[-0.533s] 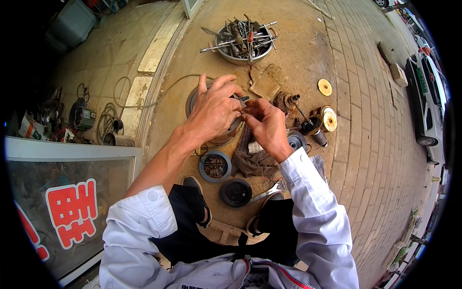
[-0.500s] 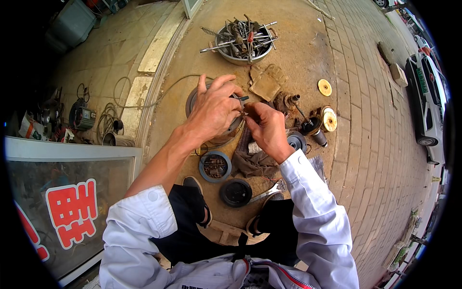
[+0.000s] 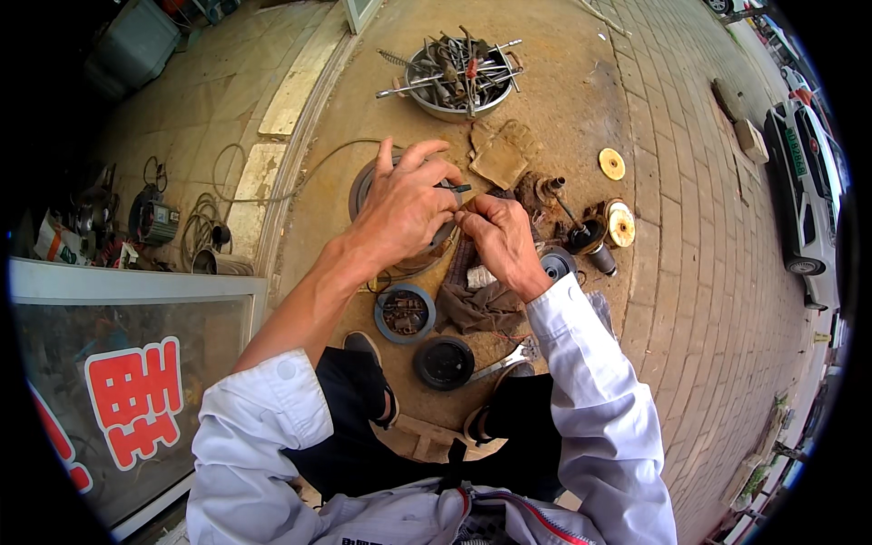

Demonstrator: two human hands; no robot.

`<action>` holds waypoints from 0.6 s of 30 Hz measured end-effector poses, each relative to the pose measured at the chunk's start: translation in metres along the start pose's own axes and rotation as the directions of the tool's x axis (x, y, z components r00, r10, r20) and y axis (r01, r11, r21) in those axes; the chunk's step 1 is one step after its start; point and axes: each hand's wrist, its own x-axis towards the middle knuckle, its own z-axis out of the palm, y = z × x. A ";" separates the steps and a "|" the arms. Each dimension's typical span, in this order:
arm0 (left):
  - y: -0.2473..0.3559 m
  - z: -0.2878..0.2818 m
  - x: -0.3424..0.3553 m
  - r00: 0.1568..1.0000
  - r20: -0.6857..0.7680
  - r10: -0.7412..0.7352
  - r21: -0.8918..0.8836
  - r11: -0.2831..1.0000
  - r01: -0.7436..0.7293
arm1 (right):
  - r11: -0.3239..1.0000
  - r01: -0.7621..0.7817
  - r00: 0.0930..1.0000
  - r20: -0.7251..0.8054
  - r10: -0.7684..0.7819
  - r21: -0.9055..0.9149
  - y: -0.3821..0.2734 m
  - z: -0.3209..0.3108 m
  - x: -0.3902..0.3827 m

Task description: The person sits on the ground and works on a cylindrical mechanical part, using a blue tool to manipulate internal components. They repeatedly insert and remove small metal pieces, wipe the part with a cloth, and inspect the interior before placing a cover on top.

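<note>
My left hand [image 3: 409, 204] is curled over a round grey metal part [image 3: 361, 182], holding a small dark object [image 3: 457, 188] whose end sticks out past its fingers; I cannot tell what it is. Just right of it, my right hand [image 3: 500, 236] has thumb and index finger pinched near that object, on something too small to make out. Below them are a blue ring dish of small rusty parts [image 3: 404, 312], a brown rag [image 3: 477, 309], a black round dish [image 3: 443, 363] and a large wrench [image 3: 500, 361].
A metal basin of tools [image 3: 434, 107] stands ahead, beside worn gloves [image 3: 500, 154]. Right lie rusty shaft parts [image 3: 589, 236] and yellow discs [image 3: 611, 163]. A glass door [image 3: 218, 322], hoses [image 3: 204, 232] and a motor [image 3: 159, 222] are left; a parked white car [image 3: 804, 209] is beyond the paving.
My right hand's fingers have shifted slightly at the pinch. My left hand stays over the round part in nearly the same place.
</note>
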 end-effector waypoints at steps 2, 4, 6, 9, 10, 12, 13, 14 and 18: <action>0.000 0.001 0.000 1.000 0.006 0.021 0.013 1.000 -0.021 | 0.607 -0.529 0.843 0.288 0.454 0.594 0.004 -0.009 0.009; 0.000 0.003 0.000 0.999 0.018 0.043 0.039 0.998 -0.044 | 0.531 -0.582 0.806 0.349 0.478 0.616 0.000 -0.012 0.009; -0.001 0.000 0.000 1.000 0.010 0.019 0.010 1.000 -0.019 | 0.638 -0.571 0.820 0.333 0.465 0.517 -0.009 -0.013 0.010; -0.003 -0.001 -0.001 1.000 0.005 -0.001 -0.010 1.000 0.001 | 0.988 -0.156 0.980 0.124 0.155 -0.008 -0.013 -0.010 0.003; -0.003 -0.002 -0.001 1.000 0.003 -0.005 -0.013 1.000 0.005 | 0.946 0.140 0.990 0.067 -0.126 -0.292 -0.013 -0.010 -0.002; -0.004 -0.001 -0.001 1.000 -0.005 -0.004 -0.007 1.000 0.004 | 0.656 0.440 0.874 0.123 -0.470 -0.613 -0.012 -0.009 -0.006; -0.004 0.000 0.000 1.000 -0.008 -0.001 -0.005 1.000 0.001 | 0.565 0.485 0.832 0.155 -0.532 -0.668 -0.009 -0.008 -0.006; -0.004 0.000 0.000 1.000 -0.006 0.000 -0.002 1.000 0.000 | 0.465 0.522 0.786 0.191 -0.588 -0.715 -0.006 -0.007 -0.007; -0.004 0.001 0.001 1.000 -0.010 0.014 0.009 1.000 -0.014 | 0.316 0.574 0.695 0.246 -0.676 -0.755 -0.002 -0.005 -0.005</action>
